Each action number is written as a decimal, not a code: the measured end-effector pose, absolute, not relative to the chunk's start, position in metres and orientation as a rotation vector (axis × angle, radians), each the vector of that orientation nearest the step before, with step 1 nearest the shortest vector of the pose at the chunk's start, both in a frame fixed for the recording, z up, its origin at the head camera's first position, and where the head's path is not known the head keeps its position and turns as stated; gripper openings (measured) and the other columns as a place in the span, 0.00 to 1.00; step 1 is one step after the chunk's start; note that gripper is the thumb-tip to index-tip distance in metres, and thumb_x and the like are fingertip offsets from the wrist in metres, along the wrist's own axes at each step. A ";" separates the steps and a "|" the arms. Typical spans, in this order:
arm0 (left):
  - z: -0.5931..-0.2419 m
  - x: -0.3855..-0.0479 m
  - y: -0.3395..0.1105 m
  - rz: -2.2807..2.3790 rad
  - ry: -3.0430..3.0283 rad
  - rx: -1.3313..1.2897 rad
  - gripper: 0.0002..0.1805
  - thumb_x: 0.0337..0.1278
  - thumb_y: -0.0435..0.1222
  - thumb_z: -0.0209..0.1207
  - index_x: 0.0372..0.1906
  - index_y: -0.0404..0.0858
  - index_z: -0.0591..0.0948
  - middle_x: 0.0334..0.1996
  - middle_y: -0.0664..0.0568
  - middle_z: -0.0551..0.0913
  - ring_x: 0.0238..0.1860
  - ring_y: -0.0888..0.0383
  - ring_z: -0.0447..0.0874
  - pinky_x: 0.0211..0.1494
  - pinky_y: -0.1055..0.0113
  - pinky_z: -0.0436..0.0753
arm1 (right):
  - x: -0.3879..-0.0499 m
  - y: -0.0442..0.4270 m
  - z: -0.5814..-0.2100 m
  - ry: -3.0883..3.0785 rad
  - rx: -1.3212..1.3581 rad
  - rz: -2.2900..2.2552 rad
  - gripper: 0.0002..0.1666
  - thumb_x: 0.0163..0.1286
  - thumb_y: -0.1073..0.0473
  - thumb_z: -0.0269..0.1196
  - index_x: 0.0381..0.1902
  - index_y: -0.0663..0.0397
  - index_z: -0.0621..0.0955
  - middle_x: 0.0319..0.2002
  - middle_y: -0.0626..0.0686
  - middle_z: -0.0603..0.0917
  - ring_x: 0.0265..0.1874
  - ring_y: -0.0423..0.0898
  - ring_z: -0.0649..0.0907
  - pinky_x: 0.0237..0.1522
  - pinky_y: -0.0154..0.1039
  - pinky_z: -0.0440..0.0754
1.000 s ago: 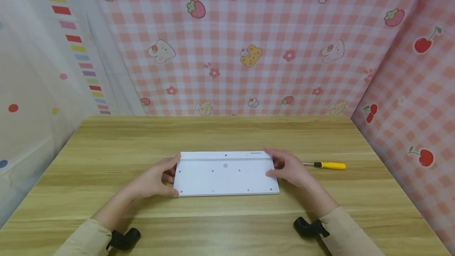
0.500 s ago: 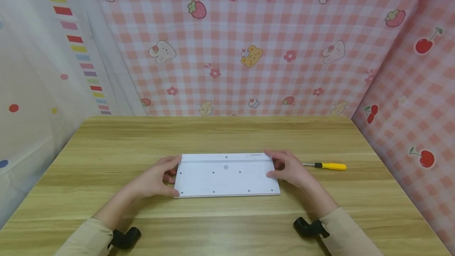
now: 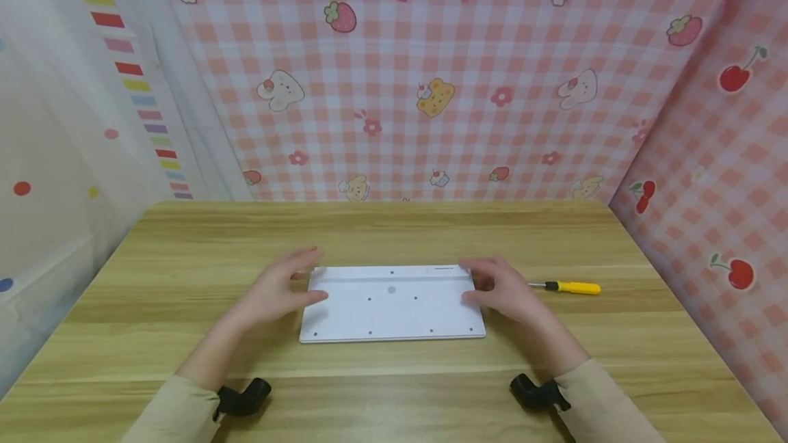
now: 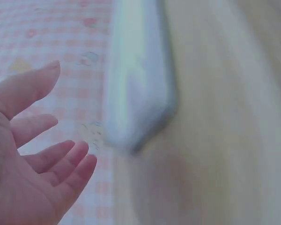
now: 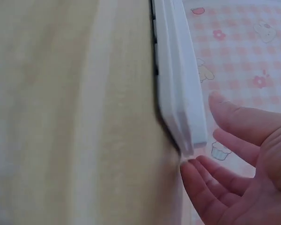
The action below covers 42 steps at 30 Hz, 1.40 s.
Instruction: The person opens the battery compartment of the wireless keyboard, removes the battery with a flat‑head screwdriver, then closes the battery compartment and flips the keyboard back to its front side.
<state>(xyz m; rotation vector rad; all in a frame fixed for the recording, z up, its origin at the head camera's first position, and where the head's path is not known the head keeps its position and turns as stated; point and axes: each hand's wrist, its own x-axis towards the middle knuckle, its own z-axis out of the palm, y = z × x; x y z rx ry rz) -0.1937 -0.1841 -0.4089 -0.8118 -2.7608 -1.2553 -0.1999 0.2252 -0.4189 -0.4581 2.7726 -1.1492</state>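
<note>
A white keyboard (image 3: 394, 313) lies face down on the wooden table, its back showing several small screw holes. In the right wrist view, dark gaps show along the underside of the keyboard (image 5: 178, 79). My left hand (image 3: 277, 290) hovers over its left end with fingers spread. The left wrist view shows that hand (image 4: 37, 159) apart from the blurred keyboard end (image 4: 143, 84). At the other end, my right hand (image 3: 505, 290) stays by the far right corner. In its wrist view, fingertips of the right hand (image 5: 243, 159) meet the corner, while the thumb stands slightly off the back.
A screwdriver (image 3: 575, 288) with a yellow handle lies right of the keyboard, beyond my right hand. Patterned cloth (image 3: 394, 122) hangs behind the table (image 3: 394, 395) and at both sides. Black camera mounts (image 3: 243, 398) sit at both wrists.
My left hand has let go of the keyboard's left end, rising and shifting right above it. The keyboard moved slightly toward me at first; my right hand stays nearly in place.
</note>
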 end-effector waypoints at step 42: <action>-0.421 -0.235 -0.099 -1.470 -2.843 -0.724 0.26 0.48 0.28 0.72 0.57 0.37 0.83 0.51 0.50 0.86 0.57 0.52 0.81 0.66 0.56 0.72 | -0.238 0.200 -0.423 2.703 -0.466 -1.263 0.07 0.64 0.63 0.70 0.40 0.55 0.86 0.40 0.50 0.84 0.41 0.48 0.78 0.50 0.45 0.76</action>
